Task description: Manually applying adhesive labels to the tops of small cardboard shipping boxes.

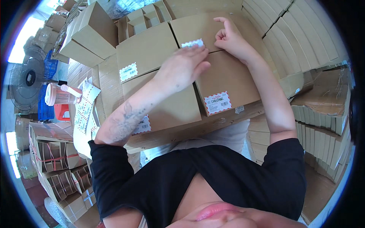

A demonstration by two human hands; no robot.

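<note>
Brown cartons (146, 49), four, sit close together mid-scene, two near, two far. Left hand (183, 68) blurred, flattened and unclenched at the label (191, 43) on the far right carton (195, 28); right hand (230, 38) over that carton, fingers curled, index out, whether pinching anything I cannot tell.

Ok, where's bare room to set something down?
Far-left brown cardboard box: bare beyond its white label. Near-right brown cardboard box: bare between its striped label and right hand. Crowded: under left hand, by white printed sheets.
</note>
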